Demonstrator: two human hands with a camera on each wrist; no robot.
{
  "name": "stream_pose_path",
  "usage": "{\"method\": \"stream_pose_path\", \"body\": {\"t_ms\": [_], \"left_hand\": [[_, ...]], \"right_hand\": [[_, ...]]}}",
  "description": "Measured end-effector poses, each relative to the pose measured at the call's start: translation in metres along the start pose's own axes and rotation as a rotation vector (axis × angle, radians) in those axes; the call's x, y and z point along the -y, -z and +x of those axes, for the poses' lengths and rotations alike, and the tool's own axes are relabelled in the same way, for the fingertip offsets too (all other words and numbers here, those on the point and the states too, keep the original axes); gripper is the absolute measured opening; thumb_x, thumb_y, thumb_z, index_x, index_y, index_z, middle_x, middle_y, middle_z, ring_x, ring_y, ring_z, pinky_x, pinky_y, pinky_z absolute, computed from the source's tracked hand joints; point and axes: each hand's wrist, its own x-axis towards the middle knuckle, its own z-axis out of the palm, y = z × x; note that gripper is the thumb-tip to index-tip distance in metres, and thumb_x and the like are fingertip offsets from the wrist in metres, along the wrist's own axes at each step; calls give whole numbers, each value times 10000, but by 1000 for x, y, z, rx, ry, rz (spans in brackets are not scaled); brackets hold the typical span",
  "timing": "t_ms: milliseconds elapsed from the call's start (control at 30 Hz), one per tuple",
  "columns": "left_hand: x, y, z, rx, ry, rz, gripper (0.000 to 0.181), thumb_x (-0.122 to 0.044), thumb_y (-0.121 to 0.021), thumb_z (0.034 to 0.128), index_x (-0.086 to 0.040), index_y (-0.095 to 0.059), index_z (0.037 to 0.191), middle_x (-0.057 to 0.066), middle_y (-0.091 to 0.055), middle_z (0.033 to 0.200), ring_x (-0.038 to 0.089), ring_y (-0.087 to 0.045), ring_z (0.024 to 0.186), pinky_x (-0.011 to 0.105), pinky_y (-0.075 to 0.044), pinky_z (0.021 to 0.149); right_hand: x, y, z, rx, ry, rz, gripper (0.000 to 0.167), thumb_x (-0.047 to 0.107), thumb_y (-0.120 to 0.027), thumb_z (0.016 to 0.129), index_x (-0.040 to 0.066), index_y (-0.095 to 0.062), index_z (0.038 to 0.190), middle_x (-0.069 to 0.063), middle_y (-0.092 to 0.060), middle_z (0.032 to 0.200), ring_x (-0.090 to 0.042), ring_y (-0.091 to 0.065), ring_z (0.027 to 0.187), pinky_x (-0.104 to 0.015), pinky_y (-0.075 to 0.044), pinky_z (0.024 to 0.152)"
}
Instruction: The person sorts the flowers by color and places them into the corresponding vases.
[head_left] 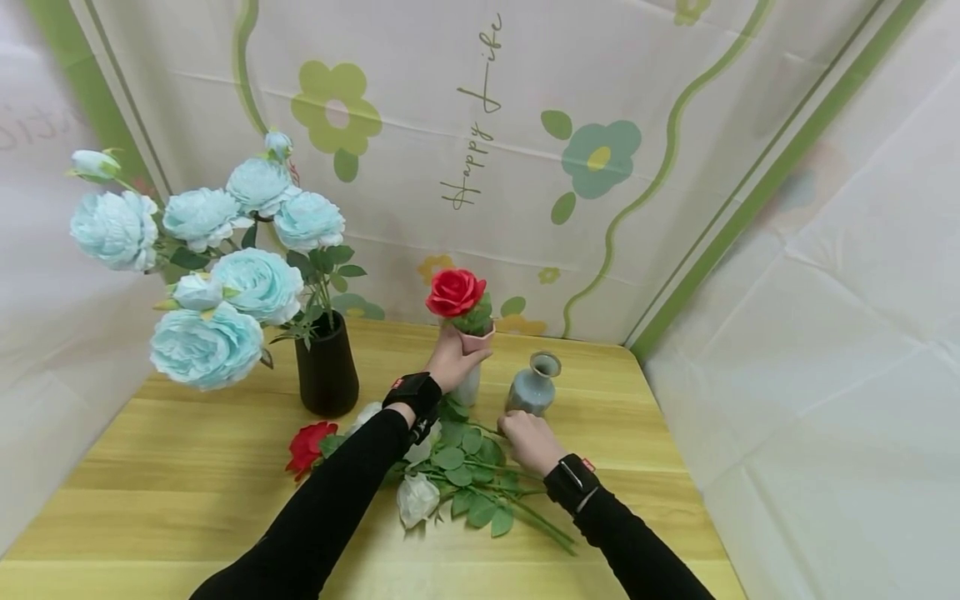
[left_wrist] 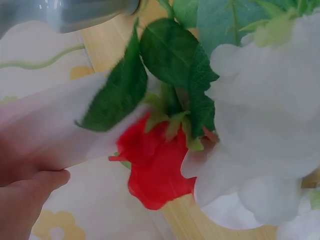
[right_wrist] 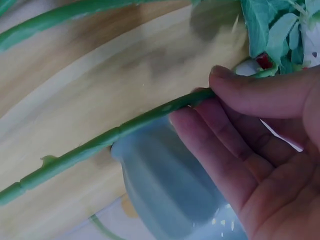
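My left hand (head_left: 448,360) grips a slim pink-and-white vase (head_left: 469,385) near its top. A red rose (head_left: 455,292) stands in that vase. In the left wrist view, the thumb lies along the vase's pale side (left_wrist: 75,130). My right hand (head_left: 531,442) pinches a green flower stem (right_wrist: 100,139) between thumb and fingertips. Just beyond that hand stands a small blue-grey vase (head_left: 532,390) with a narrow neck. The flower on the pinched stem cannot be made out. Beneath my left forearm lie white roses (head_left: 417,500) and another red rose (head_left: 309,447).
A black vase (head_left: 327,371) at the left holds large pale blue flowers (head_left: 206,346) that spread over the table (head_left: 112,500). Several leafy stems (head_left: 536,517) point toward the front right. A printed curtain (head_left: 420,100) closes off the back, with white sheets at both sides.
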Motion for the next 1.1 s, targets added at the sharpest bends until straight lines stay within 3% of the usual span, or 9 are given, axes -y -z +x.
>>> {"method": "stream_pose_path", "body": {"t_ms": [167, 433, 567, 667, 733, 900, 1000, 1100], "left_hand": [[-2, 0, -1, -3, 11, -6, 696, -4, -737, 879, -71, -356, 1457, 105, -453, 1413, 198, -458, 1286, 343, -373, 1072], [-1, 1, -1, -11, 19, -15, 690, 8, -736, 876, -67, -359, 1448, 113, -466, 1404, 209, -465, 1282, 346, -380, 1068], [-2, 1, -1, -9, 39, -4, 698, -10, -737, 881, -67, -340, 1453, 112, -457, 1410, 207, -463, 1285, 354, -380, 1072], [-1, 0, 0, -9, 56, 1, 715, -12, -743, 877, -70, -325, 1454, 109, -441, 1417, 206, -454, 1290, 357, -372, 1079], [0, 0, 0, -9, 68, 5, 726, -16, -746, 875, -78, -317, 1457, 101, -433, 1424, 200, -448, 1295, 354, -369, 1081], [2, 0, 1, -18, 56, 8, 752, -9, -758, 862, -85, -307, 1459, 100, -423, 1426, 199, -440, 1298, 350, -362, 1084], [2, -1, 1, -18, 44, 8, 753, -8, -763, 857, -76, -309, 1455, 106, -423, 1423, 205, -438, 1299, 355, -357, 1088], [2, -1, 1, -9, 43, 4, 735, -12, -760, 861, -72, -324, 1450, 105, -437, 1417, 207, -444, 1296, 359, -364, 1085]], "right_hand": [[-5, 4, -11, -39, 9, 21, 247, -160, -691, 770, 72, -710, 851, -27, -608, 777, -170, -617, 682, -272, -507, 526], [-8, 7, -26, -85, -41, 42, 291, -174, -627, 786, 82, -748, 852, -34, -646, 807, -181, -637, 736, -286, -525, 593], [-9, 10, -33, -112, -56, 45, 320, -191, -599, 775, 102, -727, 800, -21, -621, 772, -149, -581, 682, -265, -456, 568], [-10, 13, -37, -126, -68, 50, 361, -195, -591, 778, 157, -609, 702, 37, -503, 692, -88, -390, 612, -273, -280, 559], [-11, 16, -40, -135, -79, 60, 412, -195, -584, 775, 183, -464, 664, 74, -340, 655, -89, -253, 614, -312, -194, 586], [-14, 25, -47, -198, -92, 84, 505, -194, -563, 704, 211, -261, 693, 95, -120, 694, -71, -126, 623, -305, -120, 591], [-15, 28, -50, -219, -109, 88, 490, -183, -540, 668, 218, -259, 690, 95, -134, 686, -77, -129, 622, -300, -117, 589], [-16, 29, -53, -247, -124, 82, 425, -166, -566, 677, 227, -410, 637, 108, -319, 639, -56, -263, 585, -249, -198, 541]]}}
